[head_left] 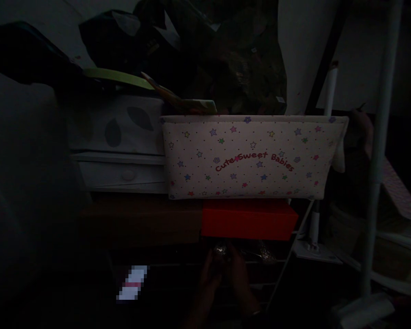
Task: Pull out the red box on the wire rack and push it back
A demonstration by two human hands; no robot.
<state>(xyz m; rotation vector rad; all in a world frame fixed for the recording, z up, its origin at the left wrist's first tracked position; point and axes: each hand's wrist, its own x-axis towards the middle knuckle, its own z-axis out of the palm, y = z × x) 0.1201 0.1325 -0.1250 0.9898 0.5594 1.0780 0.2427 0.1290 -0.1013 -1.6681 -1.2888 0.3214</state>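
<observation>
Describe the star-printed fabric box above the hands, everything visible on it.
The fabric box is a wide, soft-sided bin, cream with small dots and coloured stars, and red lettering reading "Cute Sweet Babies". It stands upright, its top flaring slightly wider than its base. It rests on a red box, beside a white drawer unit. Dark clothes are heaped in and behind it.

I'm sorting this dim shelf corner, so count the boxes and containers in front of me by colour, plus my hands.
White star-print fabric bin: 1
Red box: 1
White leaf-print box: 1
White drawer: 1
Hands, left hand and right hand, together on a small, indistinct object: 2
Total: 6
</observation>
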